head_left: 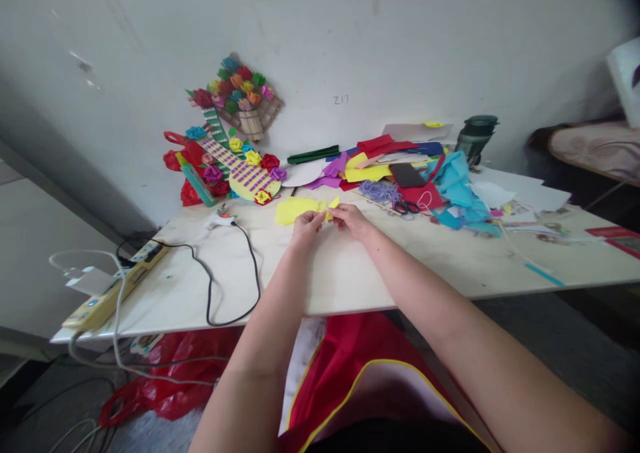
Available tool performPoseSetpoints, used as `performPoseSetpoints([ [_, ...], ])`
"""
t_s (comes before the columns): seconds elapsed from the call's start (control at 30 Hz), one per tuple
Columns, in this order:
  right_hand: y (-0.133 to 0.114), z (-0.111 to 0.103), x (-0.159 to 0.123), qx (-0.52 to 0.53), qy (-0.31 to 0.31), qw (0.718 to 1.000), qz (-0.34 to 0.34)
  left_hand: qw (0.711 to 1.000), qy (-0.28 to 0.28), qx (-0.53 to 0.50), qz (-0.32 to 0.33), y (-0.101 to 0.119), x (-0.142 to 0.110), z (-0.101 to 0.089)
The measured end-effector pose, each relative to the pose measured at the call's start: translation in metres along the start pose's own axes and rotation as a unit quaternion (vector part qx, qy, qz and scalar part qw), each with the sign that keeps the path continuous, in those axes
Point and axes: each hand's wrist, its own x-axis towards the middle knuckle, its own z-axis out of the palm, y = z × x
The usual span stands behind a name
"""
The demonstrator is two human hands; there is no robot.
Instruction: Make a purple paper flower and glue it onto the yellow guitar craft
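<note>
Both my hands meet over the middle of the white table (350, 273). My left hand (309, 225) has its fingers pinched on the near side of a small piece of yellow paper (333, 203). Thumb and fingers of my right hand (349, 220) are closed on the same piece, at its right side. Its lower part is hidden behind my fingers. A larger yellow paper sheet (295, 210) lies flat just beyond my left hand; whether it joins the held piece I cannot tell.
Left of my hands lie a glue gun (220, 220) with a looping black cord and a power strip (120, 286). Paper-flower decorations (245, 166) lean at the back. To the right are scissors (406, 207), purple yarn (379, 192), a phone (407, 174), coloured papers and a dark bottle (475, 138).
</note>
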Motion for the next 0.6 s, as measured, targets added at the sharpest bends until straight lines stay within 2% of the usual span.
performPoseSetpoints([
  [0.13,0.0003,0.0000,0.0010,-0.024,0.029,0.999,-0.024,1.000,-0.005,0.006,-0.006,0.0009,-0.0011,0.0014],
  [0.4,0.0022,-0.0006,0.0039,-0.032,0.065,0.997,-0.015,0.997,0.021,0.067,-0.040,0.0035,-0.0019,0.0040],
  [0.6,0.0078,-0.0029,0.0071,-0.062,0.089,0.994,-0.029,0.994,0.010,0.109,-0.018,0.0045,-0.0026,0.0062],
])
